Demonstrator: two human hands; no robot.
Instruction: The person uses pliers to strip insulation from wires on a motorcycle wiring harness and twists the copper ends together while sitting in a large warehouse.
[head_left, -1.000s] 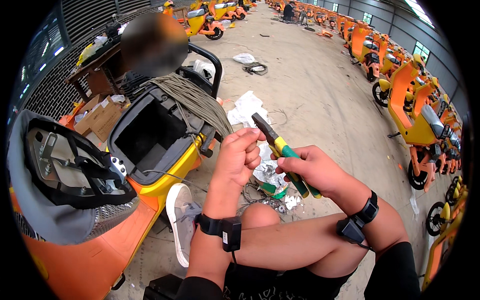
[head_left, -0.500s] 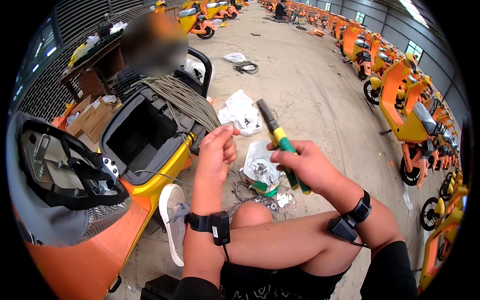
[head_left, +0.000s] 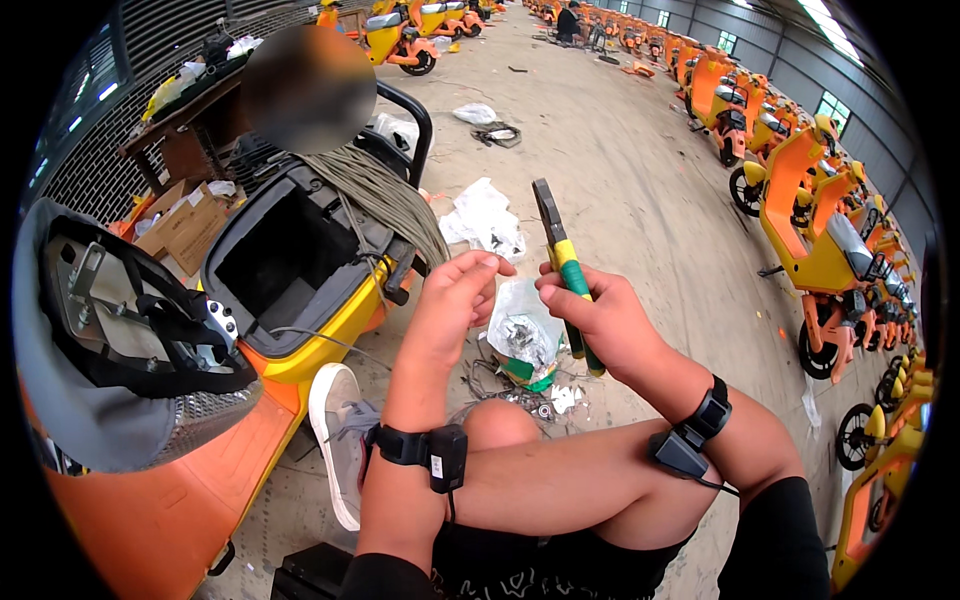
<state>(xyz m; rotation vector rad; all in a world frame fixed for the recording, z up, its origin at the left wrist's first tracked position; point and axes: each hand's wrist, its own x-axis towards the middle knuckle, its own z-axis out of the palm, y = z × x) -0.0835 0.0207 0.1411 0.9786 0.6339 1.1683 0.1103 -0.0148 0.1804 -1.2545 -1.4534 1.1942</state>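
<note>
My right hand grips the pliers low, likely to keep their upturned end free. My left hand curls closed nearby; whether it pinches anything, I can't tell from here.

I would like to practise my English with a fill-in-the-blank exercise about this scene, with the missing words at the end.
1. The bare right hand holds metal-headed pliers with yellow and ____ handles.
2. With the bare left hand apart from them, the pliers are held by only ____ hand.
3. In the picture, the brown cardboard box is to the ____ of the open black compartment.

Missing words: green; one; left.
</note>
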